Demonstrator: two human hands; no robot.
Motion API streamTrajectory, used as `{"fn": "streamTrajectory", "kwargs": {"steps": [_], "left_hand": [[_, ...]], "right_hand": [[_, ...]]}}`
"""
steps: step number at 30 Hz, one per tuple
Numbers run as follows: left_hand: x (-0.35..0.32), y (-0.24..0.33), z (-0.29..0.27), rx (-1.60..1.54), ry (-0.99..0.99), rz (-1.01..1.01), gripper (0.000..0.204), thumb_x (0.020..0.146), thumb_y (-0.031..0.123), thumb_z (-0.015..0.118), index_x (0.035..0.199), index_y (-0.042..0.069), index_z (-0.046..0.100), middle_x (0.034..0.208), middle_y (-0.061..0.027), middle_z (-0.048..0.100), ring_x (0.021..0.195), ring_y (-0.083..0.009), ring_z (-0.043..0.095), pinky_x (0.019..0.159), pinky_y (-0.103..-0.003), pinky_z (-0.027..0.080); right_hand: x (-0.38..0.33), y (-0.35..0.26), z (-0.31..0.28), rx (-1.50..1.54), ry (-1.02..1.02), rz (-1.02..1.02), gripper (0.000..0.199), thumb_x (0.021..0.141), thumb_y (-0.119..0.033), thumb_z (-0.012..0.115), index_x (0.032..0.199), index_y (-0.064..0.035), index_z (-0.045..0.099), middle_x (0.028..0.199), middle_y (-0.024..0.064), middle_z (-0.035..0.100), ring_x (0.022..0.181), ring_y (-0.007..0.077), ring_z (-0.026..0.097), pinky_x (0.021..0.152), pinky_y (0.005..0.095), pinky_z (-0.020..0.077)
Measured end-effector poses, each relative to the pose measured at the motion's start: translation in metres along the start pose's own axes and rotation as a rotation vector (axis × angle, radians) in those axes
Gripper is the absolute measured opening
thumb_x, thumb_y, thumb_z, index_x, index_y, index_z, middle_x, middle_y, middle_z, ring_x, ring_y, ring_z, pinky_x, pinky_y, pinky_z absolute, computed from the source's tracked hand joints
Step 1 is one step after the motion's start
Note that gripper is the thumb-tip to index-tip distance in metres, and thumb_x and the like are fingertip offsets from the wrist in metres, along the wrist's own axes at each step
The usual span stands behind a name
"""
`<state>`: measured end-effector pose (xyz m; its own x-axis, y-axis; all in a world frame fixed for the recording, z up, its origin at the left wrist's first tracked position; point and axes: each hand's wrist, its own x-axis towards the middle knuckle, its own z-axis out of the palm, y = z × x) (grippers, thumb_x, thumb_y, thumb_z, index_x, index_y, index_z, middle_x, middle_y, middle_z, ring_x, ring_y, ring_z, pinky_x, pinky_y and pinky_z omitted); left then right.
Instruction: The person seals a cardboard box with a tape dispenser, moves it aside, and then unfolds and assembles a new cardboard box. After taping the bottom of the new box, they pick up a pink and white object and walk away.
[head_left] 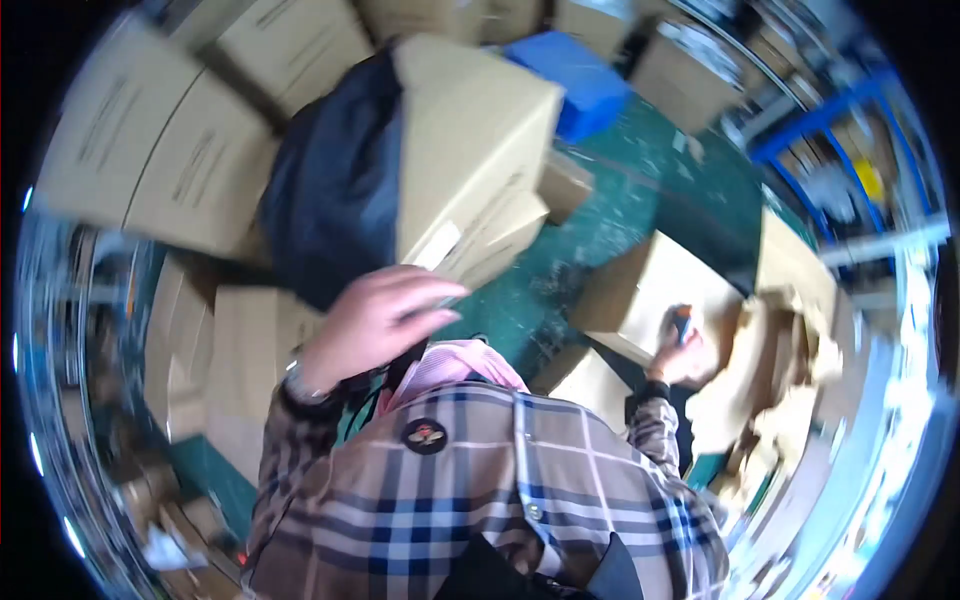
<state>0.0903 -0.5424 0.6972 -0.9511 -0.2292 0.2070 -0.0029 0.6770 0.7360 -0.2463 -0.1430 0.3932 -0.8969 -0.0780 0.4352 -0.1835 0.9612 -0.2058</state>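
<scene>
Frame's motion-blurred, rim dark, clock positions read off the whole view. Right hand (682,360), between 3 and 4 o'clock, is closed around a small dark tool (684,322) with an orange part; fingers cover its lower end, too smeared to say what kind of tool. Can't tell if its tip touches the pale-faced carton (660,285) just behind it. Left hand (380,318), near centre toward 9, is spread wide, thumb apart from blurred fingers, nothing visible in it; it overlaps the lower edge of the big carton (475,120) at 12, contact unclear. Black cloth (335,185) hangs over that carton's side toward 10–11, hiding it. Pink striped cloth (465,362) at the waist is half hidden by the plaid shirt (450,500). Containers: torn brown carton (750,370) between 3 and 4 has ragged edges, inside can't be made out. Open-looking carton (675,85) between 1 and 2 has clear plastic (705,45) at its top. Blue bin (585,85) at 1, contents unreadable. Tall cartons (120,130) at 10 run into the rim. Tool sits at 3, long axis roughly 12–6, orange end toward 12, away from the wearer.
</scene>
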Motion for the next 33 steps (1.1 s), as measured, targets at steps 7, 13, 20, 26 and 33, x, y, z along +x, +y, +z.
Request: {"fn": "streamTrajectory", "kwargs": {"steps": [7, 13, 20, 26, 33], "left_hand": [[0.072, -0.028, -0.062, 0.291, 0.210, -0.033, 0.025, 0.086, -0.001, 0.072, 0.111, 0.003, 0.071, 0.108, -0.0143, 0.071, 0.104, -0.0300, 0.068, 0.092, -0.037, 0.053], [0.104, -0.048, -0.048, 0.374, 0.098, -0.236, 0.035, 0.084, -0.001, 0.071, 0.119, 0.002, 0.067, 0.129, -0.0150, 0.064, 0.123, -0.0325, 0.059, 0.104, -0.040, 0.046], [0.133, -0.058, -0.022, 0.466, -0.011, -0.659, 0.057, 0.074, 0.010, 0.080, 0.129, 0.003, 0.063, 0.145, -0.0150, 0.052, 0.135, -0.0352, 0.049, 0.112, -0.043, 0.040], [0.155, -0.059, -0.012, 0.416, 0.057, -0.843, 0.064, 0.070, 0.015, 0.084, 0.129, 0.003, 0.063, 0.146, -0.0162, 0.052, 0.138, -0.0358, 0.048, 0.113, -0.044, 0.039], [0.158, -0.065, -0.013, 0.404, 0.116, -0.925, 0.059, 0.072, 0.010, 0.081, 0.128, 0.005, 0.064, 0.144, -0.0178, 0.053, 0.137, -0.0363, 0.048, 0.114, -0.044, 0.039]], "right_hand": [[0.045, -0.119, 0.041, 0.729, -0.371, 0.038, 0.021, 0.094, -0.018, 0.072, 0.107, -0.0012, 0.071, 0.093, 0.0114, 0.074, 0.083, 0.0178, 0.069, 0.079, 0.0299, 0.0546], [0.152, -0.213, 0.175, 0.637, -0.516, -0.207, 0.037, 0.088, -0.037, 0.077, 0.110, -0.0067, 0.074, 0.096, 0.0132, 0.076, 0.086, 0.0274, 0.073, 0.077, 0.0345, 0.0562], [0.220, -0.343, 0.304, 0.437, -0.903, -0.390, 0.057, 0.085, -0.058, 0.071, 0.126, -0.0197, 0.070, 0.123, 0.0107, 0.070, 0.123, 0.0363, 0.059, 0.107, 0.0415, 0.0439], [0.230, -0.395, 0.357, 0.168, -1.191, -0.528, 0.082, 0.080, -0.070, 0.069, 0.146, -0.0239, 0.055, 0.129, 0.0146, 0.067, 0.131, 0.0350, 0.055, 0.107, 0.0415, 0.0448], [0.238, -0.408, 0.371, 0.363, -1.114, -0.899, 0.049, 0.091, -0.049, 0.063, 0.132, -0.0200, 0.064, 0.119, 0.0180, 0.070, 0.106, 0.0365, 0.069, 0.089, 0.0487, 0.0547]]}}
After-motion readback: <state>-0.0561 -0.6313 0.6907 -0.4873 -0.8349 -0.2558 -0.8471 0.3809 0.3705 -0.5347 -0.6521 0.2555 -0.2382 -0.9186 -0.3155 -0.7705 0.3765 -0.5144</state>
